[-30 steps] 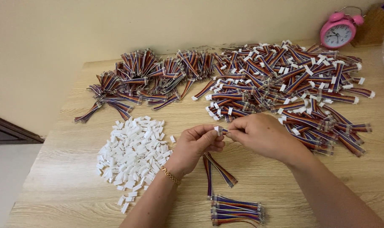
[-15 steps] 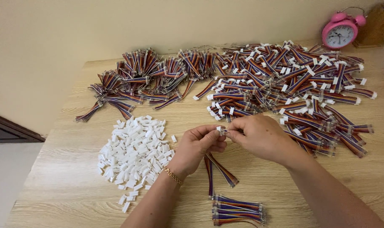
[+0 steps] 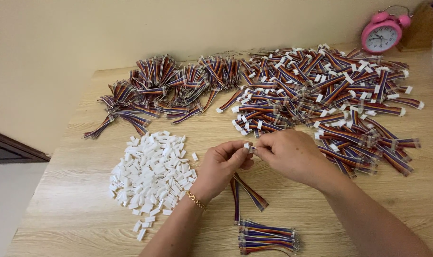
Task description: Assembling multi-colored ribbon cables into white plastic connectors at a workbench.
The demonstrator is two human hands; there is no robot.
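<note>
My left hand (image 3: 222,165) and my right hand (image 3: 292,154) meet over the middle of the wooden table (image 3: 83,223). Between their fingertips they pinch a small white plastic connector (image 3: 247,146) at the end of a multicoloured ribbon cable (image 3: 247,192). The cable hangs down under my left hand and lies on the table. A gold bracelet (image 3: 196,200) is on my left wrist. A pile of loose white connectors (image 3: 150,173) lies just left of my left hand.
A large heap of ribbon cables with white connectors (image 3: 321,95) covers the back right. Bundles of cables without connectors (image 3: 164,90) lie at the back left. A small stack of cables (image 3: 266,235) sits near the front edge. A pink alarm clock (image 3: 382,33) stands at the far right.
Both hands have stayed together at the same spot; the fingers have shifted slightly on the connector and cable end.
</note>
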